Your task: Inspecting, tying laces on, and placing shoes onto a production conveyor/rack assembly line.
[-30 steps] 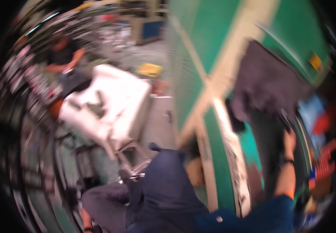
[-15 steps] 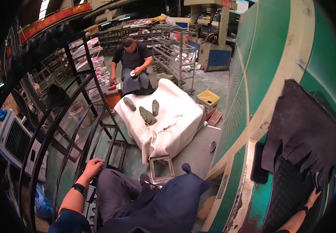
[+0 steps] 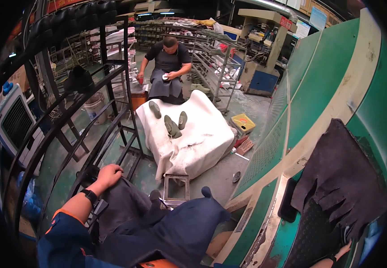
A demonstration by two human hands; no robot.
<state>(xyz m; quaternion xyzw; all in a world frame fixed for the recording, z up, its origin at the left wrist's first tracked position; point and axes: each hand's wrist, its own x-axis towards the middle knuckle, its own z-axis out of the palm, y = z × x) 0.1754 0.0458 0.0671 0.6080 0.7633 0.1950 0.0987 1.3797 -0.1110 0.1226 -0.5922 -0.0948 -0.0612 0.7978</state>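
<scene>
Left hand (image 3: 109, 175) shifted onto dark apron (image 3: 126, 203) (fingers curled).

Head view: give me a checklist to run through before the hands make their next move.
1. Left hand free of any load: ok, it rests on the dark apron over the left knee.
2. Right hand fully in view: not ok, only its edge shows at the lower right.
3. Right hand's grip: cannot tell.
4. Dark mat lying on the green machine: ok, draped there, frayed edge downward.
5. Co-worker apart from both hands: ok, seated beyond the white-covered table.
</scene>
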